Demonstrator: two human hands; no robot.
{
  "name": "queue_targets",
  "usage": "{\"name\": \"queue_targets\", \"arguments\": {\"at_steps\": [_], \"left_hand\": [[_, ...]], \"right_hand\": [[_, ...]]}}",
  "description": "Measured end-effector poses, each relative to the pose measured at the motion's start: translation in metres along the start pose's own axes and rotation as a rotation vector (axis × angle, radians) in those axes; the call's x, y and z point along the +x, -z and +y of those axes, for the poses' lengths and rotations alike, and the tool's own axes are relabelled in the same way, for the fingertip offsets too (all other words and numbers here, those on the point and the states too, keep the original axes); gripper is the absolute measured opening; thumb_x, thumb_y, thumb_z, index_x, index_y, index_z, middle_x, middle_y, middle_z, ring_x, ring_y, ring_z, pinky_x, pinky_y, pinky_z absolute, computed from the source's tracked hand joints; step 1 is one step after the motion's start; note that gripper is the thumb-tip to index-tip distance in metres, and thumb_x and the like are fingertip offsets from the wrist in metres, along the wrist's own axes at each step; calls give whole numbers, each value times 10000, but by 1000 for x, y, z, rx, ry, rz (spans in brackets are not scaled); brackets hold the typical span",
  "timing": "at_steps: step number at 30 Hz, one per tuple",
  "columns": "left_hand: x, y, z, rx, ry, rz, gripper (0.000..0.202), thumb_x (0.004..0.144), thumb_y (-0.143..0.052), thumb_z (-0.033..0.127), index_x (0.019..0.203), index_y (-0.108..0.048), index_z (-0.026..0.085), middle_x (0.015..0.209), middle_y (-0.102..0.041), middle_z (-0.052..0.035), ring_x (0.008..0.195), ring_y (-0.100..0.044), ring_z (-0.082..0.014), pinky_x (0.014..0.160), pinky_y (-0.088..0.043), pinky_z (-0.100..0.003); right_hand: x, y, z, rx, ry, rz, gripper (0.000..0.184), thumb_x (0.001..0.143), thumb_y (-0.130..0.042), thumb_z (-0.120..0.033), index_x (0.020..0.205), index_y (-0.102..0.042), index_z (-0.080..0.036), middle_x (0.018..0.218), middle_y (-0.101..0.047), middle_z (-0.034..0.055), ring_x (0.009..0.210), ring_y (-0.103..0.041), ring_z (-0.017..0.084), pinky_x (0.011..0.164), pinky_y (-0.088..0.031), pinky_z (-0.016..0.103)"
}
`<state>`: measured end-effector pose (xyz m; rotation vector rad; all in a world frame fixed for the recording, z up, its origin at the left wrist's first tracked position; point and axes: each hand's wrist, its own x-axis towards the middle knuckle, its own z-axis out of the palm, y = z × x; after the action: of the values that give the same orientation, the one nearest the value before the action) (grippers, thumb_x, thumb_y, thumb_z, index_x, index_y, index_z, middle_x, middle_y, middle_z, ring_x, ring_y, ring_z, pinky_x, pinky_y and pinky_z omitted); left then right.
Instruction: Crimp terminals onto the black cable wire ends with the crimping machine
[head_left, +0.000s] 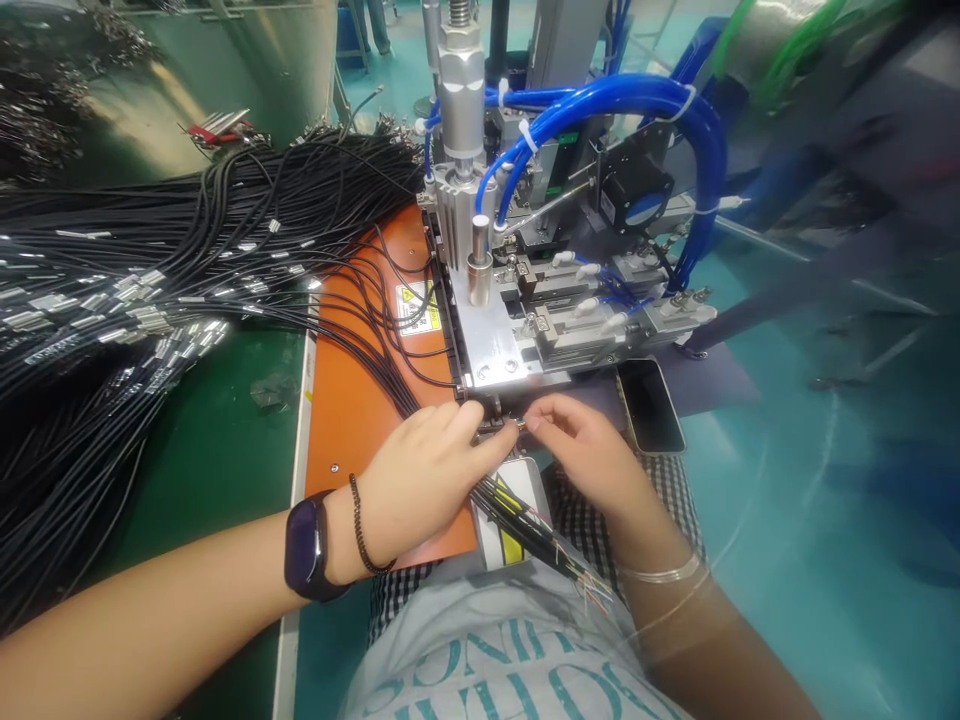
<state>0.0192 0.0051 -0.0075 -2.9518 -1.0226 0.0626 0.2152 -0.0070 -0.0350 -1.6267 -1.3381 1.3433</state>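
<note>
1. Black cables (525,515) lie just in front of the pneumatic press (480,340), under my half-curled left hand (424,470), its grip unclear.
2. My right fingers (541,410) pinch a small metal piece (520,424) at the press.

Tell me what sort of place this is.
Most likely a factory workshop making cable assemblies. A big heap of black cables with metal tips lies on a green bench, a bench machine is plumbed with blue hoses, and the floor is coated teal.
</note>
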Motion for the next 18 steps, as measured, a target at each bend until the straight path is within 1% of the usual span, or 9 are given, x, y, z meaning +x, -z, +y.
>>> {"name": "queue_targets", "arguments": {"at_steps": [2, 4, 5, 7, 9, 10, 12, 15, 18], "left_hand": [[1, 1, 1, -7, 11, -11, 524, 833, -416, 57, 1307, -383, 279, 847, -413, -33, 713, -430, -190, 601, -382, -319], [2, 1, 3, -6, 23, -13, 553, 822, -416, 44, 1321, -372, 279, 849, -418, -34, 720, -437, -196, 604, -391, -326], [2, 1, 3, -6, 28, -9, 565, 820, -419, 44, 1331, -362, 279, 855, -423, -36, 727, -442, -200, 607, -396, -330], [3, 1, 4, -9, 34, -1, 566, 825, -431, 56, 1339, -355, 282, 869, -434, -38, 748, -451, -210, 614, -407, -338], [2, 1, 3, -16, 30, 13, 540, 832, -439, 69, 1327, -374, 275, 877, -447, -39, 758, -452, -212, 621, -414, -343], [2, 0, 2, -24, 16, 22, 523, 835, -440, 71, 1320, -386, 260, 876, -454, -40, 760, -452, -211, 627, -418, -346], [1, -1, 0, -45, -16, 46, 473, 844, -434, 73, 1295, -419, 217, 871, -474, -43, 764, -451, -207, 642, -423, -349], [-2, -2, -3, -76, -35, 93, 351, 867, -427, 90, 1205, -494, 158, 877, -508, -51, 784, -455, -205, 662, -422, -352], [-4, -3, -4, -71, -35, 145, 253, 876, -424, 93, 1091, -549, 141, 856, -522, -50, 759, -446, -199, 648, -405, -346]], "right_hand": [[2, -1, 1, 10, -1, 0, 166, 822, -542, -347, 783, -576, -189, 698, -537, -25, 672, -497, 128, 629, -388, 248], [4, -3, 4, 17, 15, 6, 176, 821, -547, -351, 747, -556, -192, 673, -508, -35, 639, -461, 116, 600, -363, 241], [5, -6, 7, 56, 14, -1, 183, 821, -549, -351, 730, -542, -193, 652, -484, -42, 611, -434, 106, 575, -344, 236], [7, -12, 15, 242, -33, -49, 211, 817, -560, -372, 714, -517, -193, 601, -430, -56, 546, -373, 90, 513, -293, 226], [8, -17, 22, 488, -120, -110, 245, 792, -599, -409, 717, -512, -192, 571, -389, -66, 496, -318, 76, 461, -234, 217], [8, -19, 25, 586, -160, -125, 259, 773, -626, -423, 728, -522, -190, 573, -389, -66, 486, -303, 70, 445, -209, 213], [8, -20, 26, 686, -201, -119, 273, 738, -672, -434, 772, -567, -184, 608, -416, -55, 497, -306, 65, 431, -178, 205], [5, -15, 20, 669, -175, -92, 300, 742, -674, -438, 877, -636, -172, 618, -427, -44, 515, -321, 67, 427, -179, 198], [2, -8, 9, 532, -105, -74, 277, 752, -667, -413, 871, -654, -163, 583, -420, -51, 497, -314, 63, 439, -212, 202]]}}
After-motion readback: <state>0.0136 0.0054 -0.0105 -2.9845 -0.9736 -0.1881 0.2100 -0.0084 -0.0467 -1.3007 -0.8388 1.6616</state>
